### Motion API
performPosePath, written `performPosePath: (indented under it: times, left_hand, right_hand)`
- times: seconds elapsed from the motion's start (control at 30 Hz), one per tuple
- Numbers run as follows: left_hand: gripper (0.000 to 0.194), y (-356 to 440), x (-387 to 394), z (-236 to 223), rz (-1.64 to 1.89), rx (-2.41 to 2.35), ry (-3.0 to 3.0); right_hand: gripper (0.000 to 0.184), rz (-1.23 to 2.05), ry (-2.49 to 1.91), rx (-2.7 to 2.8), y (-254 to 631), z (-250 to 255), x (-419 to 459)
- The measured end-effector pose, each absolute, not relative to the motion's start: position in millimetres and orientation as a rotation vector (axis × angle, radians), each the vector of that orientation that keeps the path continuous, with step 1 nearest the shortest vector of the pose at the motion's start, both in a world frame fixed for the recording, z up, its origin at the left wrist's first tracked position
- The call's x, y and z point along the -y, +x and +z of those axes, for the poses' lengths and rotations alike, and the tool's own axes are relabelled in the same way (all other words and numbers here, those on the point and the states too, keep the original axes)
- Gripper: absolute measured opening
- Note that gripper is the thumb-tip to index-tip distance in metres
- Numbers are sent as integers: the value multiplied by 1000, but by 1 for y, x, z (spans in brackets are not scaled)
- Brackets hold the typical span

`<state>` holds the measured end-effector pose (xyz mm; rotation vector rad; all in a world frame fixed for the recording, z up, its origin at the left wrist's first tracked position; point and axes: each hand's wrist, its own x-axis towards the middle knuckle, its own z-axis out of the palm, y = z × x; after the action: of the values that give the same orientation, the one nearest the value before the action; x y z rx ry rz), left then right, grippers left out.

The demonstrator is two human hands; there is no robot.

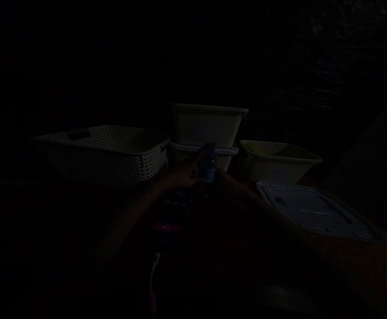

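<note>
Darkness, risking a fumble, surrounds the left hand (181, 175) clasping a clear, blue-labelled plastic bottle (209, 172); right hand (228, 184), grip unclear.

Very dim light, most of scene near black. Worktop (356, 259) dark reddish brown, more orange toward right edge. Far and left background black, detail lost. Far right: faint pale flecks (339, 53), foliage or rough wall, can't tell. Right: dark slanting surface (362, 150), fine lines, material unclear.
</note>
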<state>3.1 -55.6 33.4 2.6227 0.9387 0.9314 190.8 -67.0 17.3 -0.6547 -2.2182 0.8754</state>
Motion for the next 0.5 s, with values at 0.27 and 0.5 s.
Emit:
performPosePath:
  times: [0.27, 0.5]
  left_hand:
    - [101, 4, 58, 34, 945, -986, 2641]
    - [104, 2, 51, 29, 1009, -937, 2641]
  right_hand:
    - [47, 904, -656, 2167, 189, 7, 54]
    - [32, 907, -629, 2194, 191, 13, 58]
